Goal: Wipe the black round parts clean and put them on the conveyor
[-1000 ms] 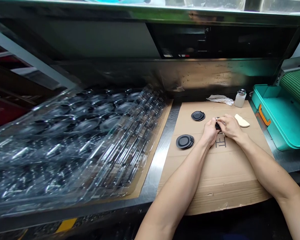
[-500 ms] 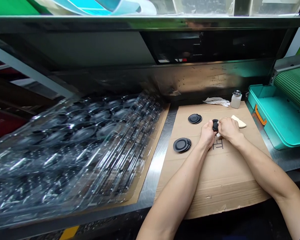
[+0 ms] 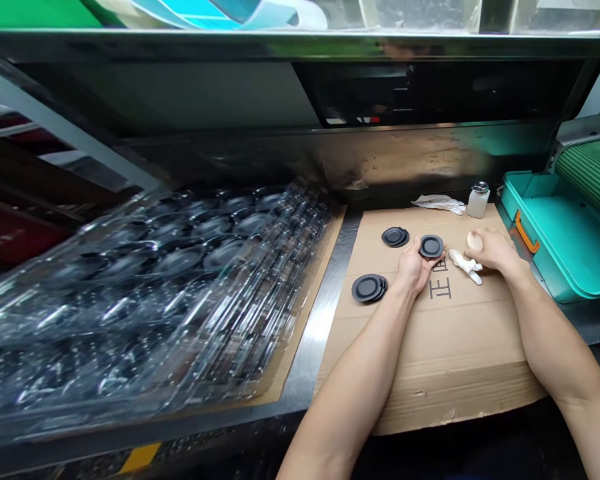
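Note:
My left hand [image 3: 414, 267] holds a round black disc [image 3: 431, 246] up by its edge above the cardboard sheet [image 3: 445, 347]. My right hand [image 3: 495, 251] rests to its right, fingers curled on a beige pad [image 3: 474, 241]. A crumpled white cloth [image 3: 465, 265] lies on the cardboard between the two hands. Two small stacks of black discs sit nearby: one stack [image 3: 395, 236] just behind the held disc, the other stack [image 3: 369, 287] to the left of my left wrist.
A pile of clear plastic blister trays [image 3: 145, 293] holding dark discs fills the left of the bench. A teal bin [image 3: 563, 233] with an orange handle stands at right. A small dispenser bottle [image 3: 479, 199] and a white rag [image 3: 439, 202] lie at the back.
My hands have separated. The left now shows the black disc alone, the right has moved right to the beige pad, and the white cloth lies on the cardboard.

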A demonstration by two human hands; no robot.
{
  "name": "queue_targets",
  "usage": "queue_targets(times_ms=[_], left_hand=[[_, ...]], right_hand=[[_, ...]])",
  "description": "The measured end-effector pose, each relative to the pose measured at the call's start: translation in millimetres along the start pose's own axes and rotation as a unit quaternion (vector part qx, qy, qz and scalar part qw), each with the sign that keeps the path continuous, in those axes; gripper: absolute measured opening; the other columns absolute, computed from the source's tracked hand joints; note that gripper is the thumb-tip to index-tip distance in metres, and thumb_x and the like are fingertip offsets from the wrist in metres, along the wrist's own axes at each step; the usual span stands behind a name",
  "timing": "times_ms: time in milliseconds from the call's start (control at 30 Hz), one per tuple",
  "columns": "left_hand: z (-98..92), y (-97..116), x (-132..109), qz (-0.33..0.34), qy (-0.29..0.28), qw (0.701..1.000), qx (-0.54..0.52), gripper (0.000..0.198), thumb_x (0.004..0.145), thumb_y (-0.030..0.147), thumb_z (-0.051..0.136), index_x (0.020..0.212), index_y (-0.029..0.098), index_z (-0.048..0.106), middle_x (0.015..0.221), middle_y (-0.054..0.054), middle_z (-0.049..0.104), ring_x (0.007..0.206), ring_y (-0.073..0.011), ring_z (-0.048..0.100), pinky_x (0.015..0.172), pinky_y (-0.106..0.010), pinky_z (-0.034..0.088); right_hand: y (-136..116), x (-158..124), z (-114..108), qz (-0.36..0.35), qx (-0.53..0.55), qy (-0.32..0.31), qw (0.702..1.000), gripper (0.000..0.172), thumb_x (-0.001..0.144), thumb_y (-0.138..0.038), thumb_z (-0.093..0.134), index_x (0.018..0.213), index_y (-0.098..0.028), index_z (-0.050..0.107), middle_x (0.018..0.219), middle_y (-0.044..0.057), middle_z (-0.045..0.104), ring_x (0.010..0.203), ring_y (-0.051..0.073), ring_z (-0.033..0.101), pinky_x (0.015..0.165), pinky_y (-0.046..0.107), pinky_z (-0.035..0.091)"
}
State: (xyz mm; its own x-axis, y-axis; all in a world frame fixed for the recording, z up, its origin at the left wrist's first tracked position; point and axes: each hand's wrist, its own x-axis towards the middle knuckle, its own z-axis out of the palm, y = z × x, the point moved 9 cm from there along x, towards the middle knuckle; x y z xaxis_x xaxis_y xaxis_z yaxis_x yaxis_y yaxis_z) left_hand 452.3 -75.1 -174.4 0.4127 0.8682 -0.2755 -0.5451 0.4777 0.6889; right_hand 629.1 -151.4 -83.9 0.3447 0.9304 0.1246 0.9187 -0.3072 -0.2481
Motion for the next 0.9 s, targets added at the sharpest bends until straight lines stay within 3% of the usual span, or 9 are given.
queue_targets(times_ms=[67, 200, 333, 500, 600, 667, 767, 900], left_hand=[[0.1, -1, 1, 0.002, 0.001, 1.000, -0.001, 0.036, 0.103, 0.045, 0.054, 0.098, 0.012, 0.065, 0.104, -0.017, 0.077, 0.104, -0.0264, 0.075, 0.094, -0.043, 0.059], [-0.3, -2, 3, 0.007, 0.010, 1.000, -0.011, 0.033, 0.107, 0.036, 0.045, 0.097, 0.012, 0.065, 0.099, -0.014, 0.077, 0.095, -0.0225, 0.075, 0.092, -0.041, 0.059], [-5.4, 0, 5, 0.009, 0.033, 0.999, -0.026, 0.030, 0.106, 0.031, 0.047, 0.093, 0.013, 0.066, 0.089, -0.009, 0.075, 0.088, -0.0182, 0.073, 0.090, -0.033, 0.058], [-4.3, -1, 3, -0.004, 0.030, 0.999, -0.037, 0.032, 0.107, 0.029, 0.044, 0.092, 0.013, 0.066, 0.089, -0.009, 0.075, 0.085, -0.0168, 0.072, 0.094, -0.036, 0.058], [-3.7, 0, 2, -0.003, 0.034, 0.999, -0.035, 0.031, 0.107, 0.027, 0.044, 0.090, 0.013, 0.066, 0.085, -0.008, 0.074, 0.085, -0.0166, 0.072, 0.095, -0.034, 0.057], [-1.8, 1, 0, -0.005, 0.025, 0.999, -0.032, 0.029, 0.107, 0.028, 0.044, 0.093, 0.013, 0.065, 0.088, -0.009, 0.075, 0.089, -0.0182, 0.074, 0.094, -0.035, 0.058], [1.9, 2, -4, -0.016, 0.006, 1.000, -0.024, 0.032, 0.107, 0.033, 0.044, 0.099, 0.011, 0.065, 0.098, -0.013, 0.076, 0.095, -0.0231, 0.075, 0.087, -0.037, 0.060], [13.1, 2, -14, -0.064, -0.044, 0.995, -0.055, 0.041, 0.107, 0.042, 0.041, 0.111, 0.010, 0.066, 0.114, -0.018, 0.075, 0.105, -0.0264, 0.074, 0.077, -0.030, 0.060]], right_hand=[[-4, 1, 10, -0.017, -0.003, -0.033, 0.999, 0.043, 0.088, -0.040, 0.067, 0.127, -0.021, 0.070, 0.120, 0.016, 0.068, 0.114, 0.033, 0.060, 0.094, 0.041, 0.047], [-42, -6, 11, -0.115, 0.082, 0.057, 0.988, 0.043, 0.099, -0.035, 0.055, 0.136, -0.018, 0.066, 0.126, 0.014, 0.066, 0.119, 0.028, 0.056, 0.105, 0.039, 0.042], [-93, -25, 30, -0.247, 0.104, 0.017, 0.963, 0.037, 0.102, -0.039, 0.054, 0.134, -0.027, 0.069, 0.130, 0.009, 0.064, 0.115, 0.025, 0.053, 0.102, 0.035, 0.043], [-94, -26, 27, -0.167, 0.046, 0.043, 0.984, 0.042, 0.105, -0.038, 0.046, 0.141, -0.025, 0.065, 0.138, 0.013, 0.058, 0.118, 0.029, 0.046, 0.102, 0.038, 0.041], [-100, -27, 28, -0.213, 0.043, 0.020, 0.976, 0.042, 0.106, -0.039, 0.044, 0.141, -0.028, 0.065, 0.137, 0.011, 0.060, 0.115, 0.026, 0.048, 0.101, 0.036, 0.041], [-86, -18, 26, -0.188, 0.042, 0.028, 0.981, 0.040, 0.106, -0.038, 0.044, 0.135, -0.027, 0.069, 0.133, 0.010, 0.063, 0.114, 0.026, 0.049, 0.101, 0.036, 0.040], [-40, 4, 21, -0.090, 0.044, 0.077, 0.992, 0.034, 0.102, -0.035, 0.048, 0.116, -0.023, 0.077, 0.125, 0.012, 0.066, 0.115, 0.028, 0.051, 0.103, 0.039, 0.040], [6, 21, 26, -0.020, 0.072, 0.110, 0.991, 0.036, 0.095, -0.040, 0.056, 0.119, -0.022, 0.077, 0.115, 0.013, 0.068, 0.114, 0.031, 0.056, 0.103, 0.042, 0.042]])
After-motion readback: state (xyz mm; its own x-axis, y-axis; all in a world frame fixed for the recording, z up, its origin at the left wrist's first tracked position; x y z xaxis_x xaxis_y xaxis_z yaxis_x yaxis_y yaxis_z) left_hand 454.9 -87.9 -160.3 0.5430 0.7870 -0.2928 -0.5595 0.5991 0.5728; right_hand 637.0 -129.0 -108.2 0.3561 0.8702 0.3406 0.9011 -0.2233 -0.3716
